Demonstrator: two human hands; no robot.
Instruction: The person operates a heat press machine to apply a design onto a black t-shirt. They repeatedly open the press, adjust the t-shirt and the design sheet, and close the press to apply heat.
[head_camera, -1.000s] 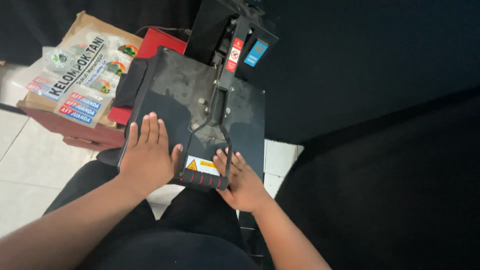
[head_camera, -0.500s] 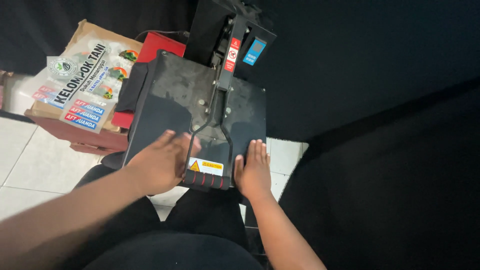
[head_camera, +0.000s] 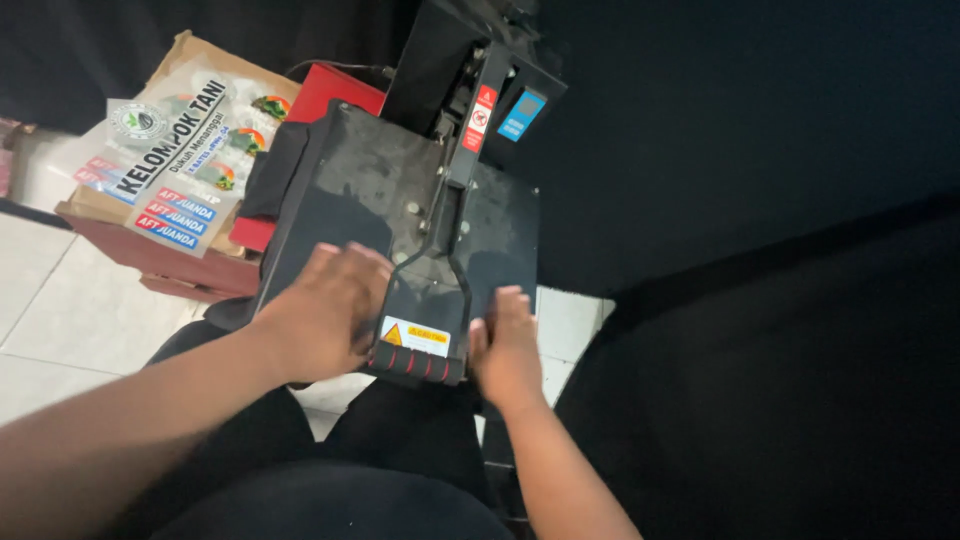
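A black heat press (head_camera: 400, 190) stands in front of me, its flat top plate closed and its handle (head_camera: 420, 362), with a red-ribbed grip and a yellow warning sticker, pointing toward me. My left hand (head_camera: 325, 310) rests on the near left part of the plate, fingers curled beside the handle. My right hand (head_camera: 505, 345) lies flat at the plate's near right edge, right of the grip. Neither hand holds anything. Black cloth sticks out from under the plate on the left.
A cardboard box (head_camera: 175, 150) with printed sheets and stickers sits at left on a red case (head_camera: 330, 90). White floor tiles (head_camera: 60, 300) lie at lower left. Black fabric (head_camera: 760, 330) covers the whole right side. My dark-clad legs (head_camera: 330, 480) are below the press.
My left hand has slid right along the plate toward the handle and curled its fingers. My right hand has shifted slightly and stays at the plate's near right edge.
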